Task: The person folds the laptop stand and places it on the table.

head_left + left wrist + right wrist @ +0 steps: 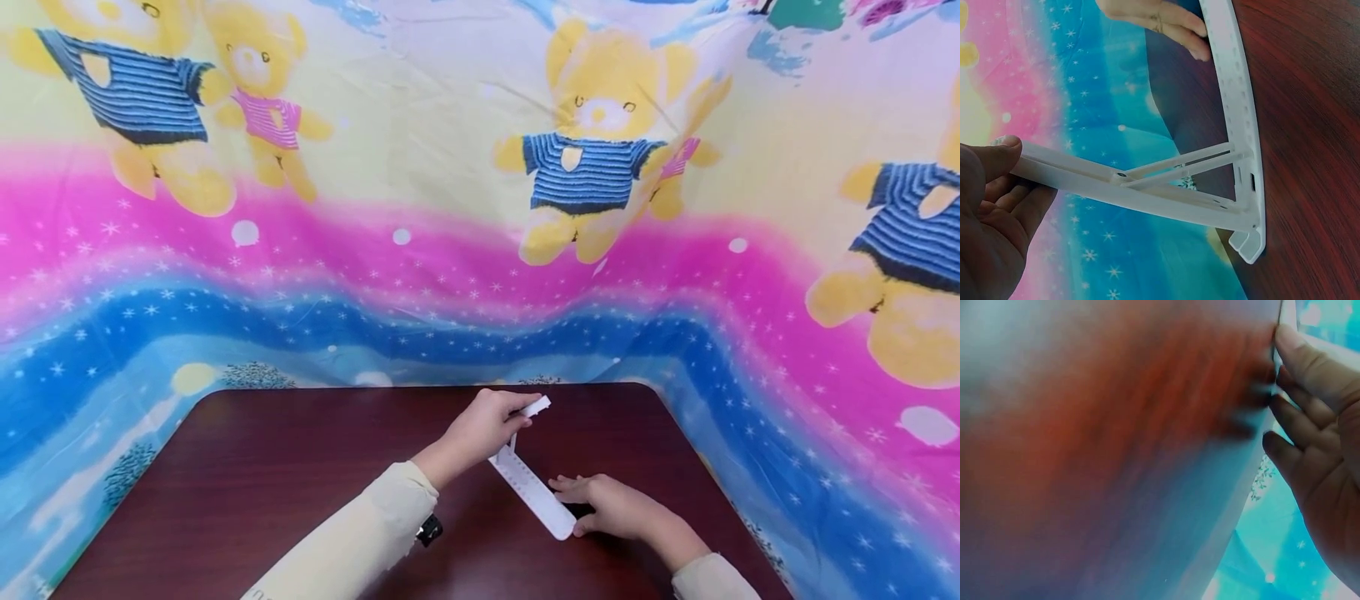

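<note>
A white plastic folding stand (528,487), with rows of small notches along its long base bar, lies on the dark table at a slant. Its hinged upper arm (1129,194) is raised, and two thin struts (1179,165) link it to the base. My left hand (486,423) pinches the free end of that arm between thumb and fingers. Beside the base's near end is my right hand (611,507), its fingers spread and fairly straight, fingertips down at the tabletop and thumb right at the bar's end. In the right wrist view these fingertips (1285,440) meet the glossy table surface.
The reddish-brown table (300,467) has rounded far corners. Behind and around it hangs a printed cloth (420,275) with teddy bears and snowflakes. A small black device (430,530) sits under the left wrist.
</note>
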The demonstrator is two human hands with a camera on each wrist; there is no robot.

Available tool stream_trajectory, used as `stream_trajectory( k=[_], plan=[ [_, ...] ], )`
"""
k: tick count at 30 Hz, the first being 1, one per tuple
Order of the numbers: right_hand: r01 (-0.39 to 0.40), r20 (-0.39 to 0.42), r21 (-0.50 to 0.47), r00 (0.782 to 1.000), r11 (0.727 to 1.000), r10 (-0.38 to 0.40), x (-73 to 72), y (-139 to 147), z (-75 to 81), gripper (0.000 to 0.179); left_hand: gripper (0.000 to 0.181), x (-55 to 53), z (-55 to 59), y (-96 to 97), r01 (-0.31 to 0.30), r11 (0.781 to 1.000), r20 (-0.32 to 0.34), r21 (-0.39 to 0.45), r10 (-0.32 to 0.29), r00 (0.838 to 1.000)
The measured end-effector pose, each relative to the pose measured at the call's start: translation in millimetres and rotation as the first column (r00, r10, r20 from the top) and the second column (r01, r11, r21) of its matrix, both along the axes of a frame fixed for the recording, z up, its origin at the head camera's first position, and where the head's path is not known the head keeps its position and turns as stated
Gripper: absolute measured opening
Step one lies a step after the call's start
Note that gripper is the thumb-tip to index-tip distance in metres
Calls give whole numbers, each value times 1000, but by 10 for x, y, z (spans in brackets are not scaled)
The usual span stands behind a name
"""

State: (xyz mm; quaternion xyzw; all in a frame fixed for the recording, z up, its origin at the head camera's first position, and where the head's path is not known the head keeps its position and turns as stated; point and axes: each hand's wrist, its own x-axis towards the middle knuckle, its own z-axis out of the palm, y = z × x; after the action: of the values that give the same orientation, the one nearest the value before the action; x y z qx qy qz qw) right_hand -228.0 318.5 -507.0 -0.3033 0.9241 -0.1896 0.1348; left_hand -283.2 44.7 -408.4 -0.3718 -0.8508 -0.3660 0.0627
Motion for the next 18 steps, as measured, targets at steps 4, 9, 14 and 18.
stream_trajectory(
  k=[4,9,14,18],
  plan=[
    [3,87,-57,996,998,2,-75,3,-20,64,46,0,0,-19,11,1000,-4,-16,-11,1000],
    [-25,83,-78,996,997,31,-87,-72,-30,65,46,-9,3,-65,19,1000,4,-24,-19,1000],
    [-17,92,-71,995,997,23,-99,-122,-2,66,46,-45,9,-135,49,999,11,-8,-49,999],
    [9,114,-78,993,997,0,-95,-130,-10,68,45,-60,-19,-158,76,997,13,1,-76,997]
  ],
)
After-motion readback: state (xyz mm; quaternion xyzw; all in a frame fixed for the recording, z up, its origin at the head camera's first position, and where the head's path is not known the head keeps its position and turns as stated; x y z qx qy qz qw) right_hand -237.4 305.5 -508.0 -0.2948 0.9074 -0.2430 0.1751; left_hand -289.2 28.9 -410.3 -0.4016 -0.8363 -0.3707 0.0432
